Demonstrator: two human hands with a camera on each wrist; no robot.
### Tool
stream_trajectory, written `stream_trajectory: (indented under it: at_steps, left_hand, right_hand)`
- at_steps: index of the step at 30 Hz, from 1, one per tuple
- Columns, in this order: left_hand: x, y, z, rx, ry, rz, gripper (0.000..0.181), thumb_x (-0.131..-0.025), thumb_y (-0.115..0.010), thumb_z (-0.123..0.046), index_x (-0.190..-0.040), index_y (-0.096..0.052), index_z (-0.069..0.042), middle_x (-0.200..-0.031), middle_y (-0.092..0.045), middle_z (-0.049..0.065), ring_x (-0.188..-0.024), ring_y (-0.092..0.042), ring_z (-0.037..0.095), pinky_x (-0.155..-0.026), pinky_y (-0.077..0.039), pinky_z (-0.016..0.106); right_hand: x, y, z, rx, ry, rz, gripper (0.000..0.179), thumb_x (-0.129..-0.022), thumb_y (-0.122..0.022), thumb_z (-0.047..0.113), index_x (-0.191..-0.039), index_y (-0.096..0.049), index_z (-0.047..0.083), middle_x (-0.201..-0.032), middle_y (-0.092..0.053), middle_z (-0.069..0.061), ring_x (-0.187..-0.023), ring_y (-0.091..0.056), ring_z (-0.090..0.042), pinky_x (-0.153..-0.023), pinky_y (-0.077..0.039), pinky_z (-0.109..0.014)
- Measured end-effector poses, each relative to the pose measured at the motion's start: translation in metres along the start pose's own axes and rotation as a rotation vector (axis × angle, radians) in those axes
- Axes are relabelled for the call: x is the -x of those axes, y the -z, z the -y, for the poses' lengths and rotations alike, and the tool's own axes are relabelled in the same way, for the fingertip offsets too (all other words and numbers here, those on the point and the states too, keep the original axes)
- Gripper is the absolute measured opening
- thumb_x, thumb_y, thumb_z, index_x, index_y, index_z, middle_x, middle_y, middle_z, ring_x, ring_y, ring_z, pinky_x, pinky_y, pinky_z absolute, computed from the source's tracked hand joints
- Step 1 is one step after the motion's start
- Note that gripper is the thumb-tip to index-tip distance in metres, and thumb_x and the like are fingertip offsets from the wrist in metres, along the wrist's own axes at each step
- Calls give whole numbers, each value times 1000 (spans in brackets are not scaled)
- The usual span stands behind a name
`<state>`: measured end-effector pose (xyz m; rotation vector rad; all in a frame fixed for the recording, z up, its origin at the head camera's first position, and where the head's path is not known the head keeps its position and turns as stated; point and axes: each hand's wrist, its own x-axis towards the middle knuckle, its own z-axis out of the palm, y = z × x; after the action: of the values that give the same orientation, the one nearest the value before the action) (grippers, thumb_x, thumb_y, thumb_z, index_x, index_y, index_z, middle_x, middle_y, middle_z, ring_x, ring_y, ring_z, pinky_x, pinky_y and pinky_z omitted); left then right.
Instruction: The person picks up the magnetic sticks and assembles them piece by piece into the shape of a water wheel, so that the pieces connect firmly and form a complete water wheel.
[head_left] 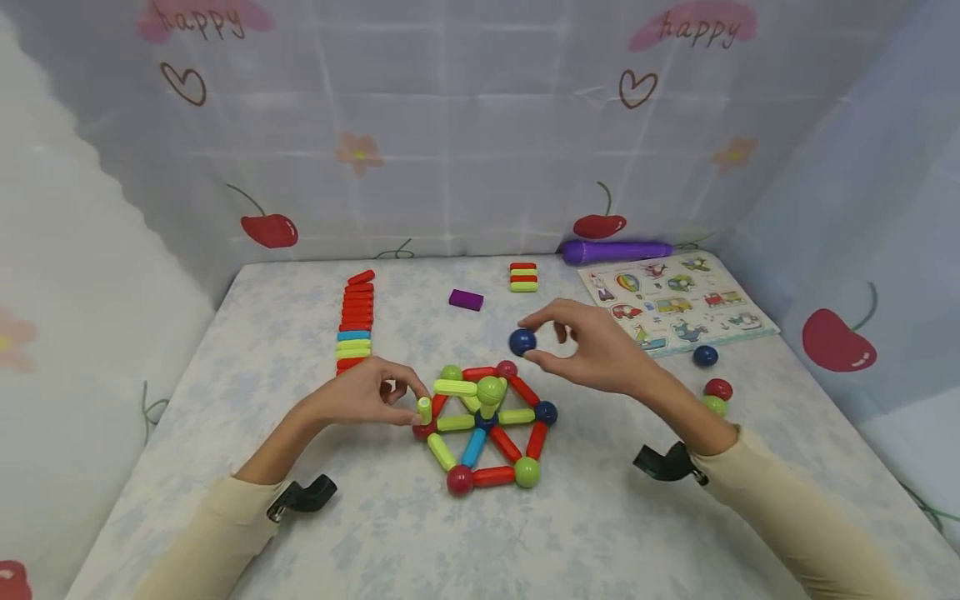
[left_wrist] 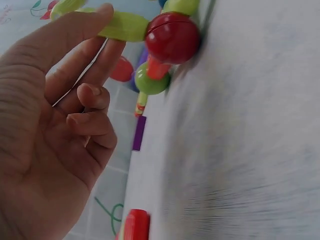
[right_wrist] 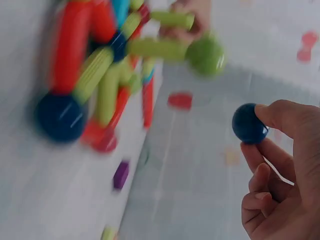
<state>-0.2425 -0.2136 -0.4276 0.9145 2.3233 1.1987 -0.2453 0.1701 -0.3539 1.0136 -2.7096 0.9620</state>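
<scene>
Left hand (head_left: 375, 392): thumb and fingers pinch a yellow-green rod (head_left: 424, 408). Rod upright, lower end on the red corner ball (head_left: 422, 431) at the left of the hex frame (head_left: 492, 476); left wrist view shows rod and ball touching. Right hand (head_left: 596, 346): thumb and fingertips pinch a dark blue ball (head_left: 522, 342), in the air, off the frame's far right side, apart from it.

Hex frame: rods and balls joined, lying on the table (head_left: 390, 533). Center dark blue ball (head_left: 486, 421) has spokes in yellow-green, blue and red, plus an upright yellow-green rod topped by a green ball (head_left: 491, 389).

Left of and beyond frame: column of mostly red rods (head_left: 357, 310). Beyond it: purple block (head_left: 467, 300), short stack of red and yellow-green rods (head_left: 523, 277). Right of frame: loose blue ball (head_left: 705, 356), loose red ball (head_left: 718, 388), loose green ball (head_left: 715, 407). Far right beyond frame: picture board (head_left: 678, 304), with a purple stick (head_left: 618, 252) behind.
</scene>
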Motion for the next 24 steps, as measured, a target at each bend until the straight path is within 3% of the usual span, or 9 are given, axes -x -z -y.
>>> stream_trajectory:
  at_steps: [4, 8, 15, 24]
  left_hand:
    - [3, -11, 6, 27, -4, -53, 21, -91, -89, -24, -110, -81, -23, -75, -56, 1, -67, -51, 13, -60, -41, 26]
    - [7, -23, 10, 50, 3, -137, 21, -91, -89, -21, -110, -81, -23, -76, -59, 2, -68, -52, 13, -62, -42, 26]
    - [10, -37, 10, 38, 6, -237, 18, -89, -91, -26, -103, -79, -24, -77, -59, 3, -69, -51, 14, -60, -39, 27]
    - [18, -35, 6, 4, 18, -286, 20, -87, -93, -24, -103, -80, -25, -80, -63, -1, -72, -52, 14, -61, -38, 25]
  right_hand:
    - [-29, -20, 38, -93, 125, 55, 36, -94, -86, 24, -127, -78, 15, -112, -74, 6, -84, -55, -13, -68, -47, -30]
    - [-45, -38, 56, -112, 186, 106, 33, -93, -87, 28, -124, -80, 16, -115, -76, 7, -90, -57, -11, -73, -52, -31]
    - [-54, -68, 62, -70, 222, 187, 32, -92, -88, 29, -121, -81, 17, -115, -78, 10, -103, -60, -10, -84, -54, -29]
    - [-58, -85, 64, -67, 230, 215, 29, -91, -89, 28, -117, -82, 19, -110, -79, 12, -102, -59, -14, -81, -52, -30]
